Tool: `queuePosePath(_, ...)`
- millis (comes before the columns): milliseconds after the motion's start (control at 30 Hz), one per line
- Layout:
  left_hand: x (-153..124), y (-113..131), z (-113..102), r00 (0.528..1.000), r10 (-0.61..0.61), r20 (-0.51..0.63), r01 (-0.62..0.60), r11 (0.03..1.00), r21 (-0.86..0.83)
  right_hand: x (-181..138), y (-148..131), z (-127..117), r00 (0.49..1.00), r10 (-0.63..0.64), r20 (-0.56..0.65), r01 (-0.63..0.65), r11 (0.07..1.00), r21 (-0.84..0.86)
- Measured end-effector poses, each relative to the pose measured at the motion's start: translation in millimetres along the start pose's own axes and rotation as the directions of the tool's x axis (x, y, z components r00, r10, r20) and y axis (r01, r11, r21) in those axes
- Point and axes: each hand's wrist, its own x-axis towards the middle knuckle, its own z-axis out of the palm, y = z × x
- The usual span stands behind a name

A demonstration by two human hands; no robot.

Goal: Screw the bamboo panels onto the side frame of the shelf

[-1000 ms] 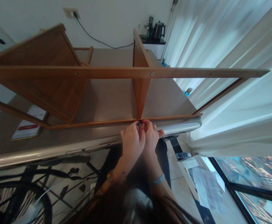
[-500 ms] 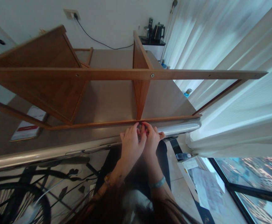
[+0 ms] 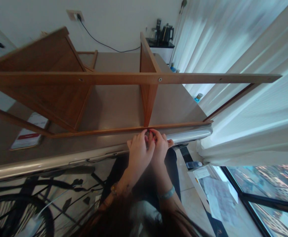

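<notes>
A wooden shelf frame [image 3: 119, 79] lies on its side on the table [image 3: 116, 102], with wooden shelf panels [image 3: 151, 92] set between its rails. Both of my hands meet at the lower rail [image 3: 114, 130], just below the foot of the middle panel. My left hand [image 3: 139, 146] has its fingers curled, with thumb and fingertips close together. Against it, my right hand [image 3: 160, 144] is closed too, its fingertips at the rail. Whatever lies between the fingertips is too small and too covered to make out. A screw head [image 3: 160, 79] shows in the upper rail.
Along the table's near side runs a shiny metal edge [image 3: 190, 135]. A booklet [image 3: 30, 131] lies at left under the frame. A kettle [image 3: 167, 33] stands on a cabinet at the back. Below left is a wheel [image 3: 51, 214]; a white curtain [image 3: 237, 115] hangs at right.
The view has shifted very slightly. Both hands stay at the same spot on the lower rail, with almost no visible finger movement.
</notes>
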Motion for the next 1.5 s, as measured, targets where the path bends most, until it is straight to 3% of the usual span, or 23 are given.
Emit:
queuePosePath(400, 2, 0, -6, 0.996, 0.086, 0.039, -0.091, 0.983, 0.157, 4, 1, -6, 0.986, -0.141, 0.084, 0.152, 0.978, -0.143)
queuePosePath(800, -1, -1, -5, 0.999, 0.035, 0.008, -0.036, 0.996, 0.077, -3, 8, -2, 0.993, -0.114, 0.025, 0.115, 0.993, -0.038)
queuePosePath(1233, -7, 1, -6, 0.998, 0.055, 0.041, -0.059, 0.994, 0.093, -7, 10, 4, 0.992, -0.126, -0.017, 0.124, 0.987, -0.105)
queuePosePath(1500, -10, 2, -6, 0.997, 0.038, 0.066, -0.042, 0.997, 0.063, -9, 14, 5, 0.996, -0.08, -0.028, 0.081, 0.996, 0.033)
